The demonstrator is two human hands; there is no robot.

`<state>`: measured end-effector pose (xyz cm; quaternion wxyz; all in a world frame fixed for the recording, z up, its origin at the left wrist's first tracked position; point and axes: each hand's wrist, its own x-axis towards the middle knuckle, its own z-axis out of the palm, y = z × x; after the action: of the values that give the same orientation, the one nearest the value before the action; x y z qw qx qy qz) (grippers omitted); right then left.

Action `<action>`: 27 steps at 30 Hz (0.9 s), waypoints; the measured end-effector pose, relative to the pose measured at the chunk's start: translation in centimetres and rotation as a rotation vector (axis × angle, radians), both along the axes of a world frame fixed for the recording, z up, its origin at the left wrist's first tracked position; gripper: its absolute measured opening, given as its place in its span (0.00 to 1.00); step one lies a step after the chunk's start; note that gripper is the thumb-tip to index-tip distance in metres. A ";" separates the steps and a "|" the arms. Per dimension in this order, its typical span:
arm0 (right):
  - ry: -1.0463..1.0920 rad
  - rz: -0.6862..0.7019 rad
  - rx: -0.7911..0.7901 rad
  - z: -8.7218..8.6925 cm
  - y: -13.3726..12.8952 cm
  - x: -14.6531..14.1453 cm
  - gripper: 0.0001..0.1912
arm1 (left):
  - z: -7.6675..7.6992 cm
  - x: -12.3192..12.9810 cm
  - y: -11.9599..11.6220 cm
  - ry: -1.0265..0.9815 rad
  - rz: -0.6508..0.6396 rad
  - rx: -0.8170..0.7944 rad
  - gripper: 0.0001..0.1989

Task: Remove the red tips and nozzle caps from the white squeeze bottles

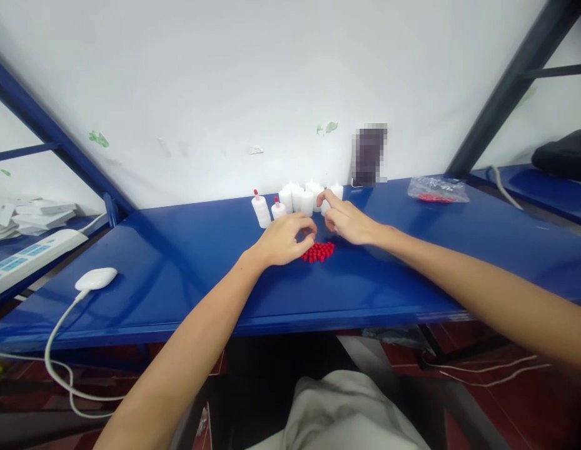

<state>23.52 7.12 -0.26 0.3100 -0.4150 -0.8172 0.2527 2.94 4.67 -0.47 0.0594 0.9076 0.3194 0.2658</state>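
Several small red caps [321,252] lie in a pile on the blue table [187,262]. My left hand [287,239] is at the pile's left edge, its fingers curled and thumb tip over the caps; whether anything small is between them is hidden. My right hand [346,219] is bent at the front of a group of white bottles [306,201], its index finger raised beside them; what its fingers hold, if anything, cannot be made out. Two white bottles with red tips, one taller [261,211] and one lower [277,209], stand left of the group.
A clear plastic bag with red pieces [435,190] lies at the back right. A dark blurred object [369,155] leans on the wall. At the left are a white device with a cable [97,278] and a power strip [34,259].
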 end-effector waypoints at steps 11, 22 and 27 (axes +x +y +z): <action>-0.130 0.098 0.314 -0.7 1.1 0.4 0.11 | -0.6 1.2 -0.5 0.160 -0.115 -0.029 0.17; -0.114 -0.003 0.340 0.4 0.4 0.1 0.25 | -0.9 -0.5 1.1 0.199 0.036 0.069 0.18; -0.129 -0.062 0.275 0.4 0.3 0.1 0.26 | -1.1 -1.1 1.8 0.179 0.060 0.029 0.14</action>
<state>23.57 7.38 0.19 0.3184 -0.4090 -0.8492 0.1013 1.88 6.47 -1.54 0.0094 0.9186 0.3465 0.1897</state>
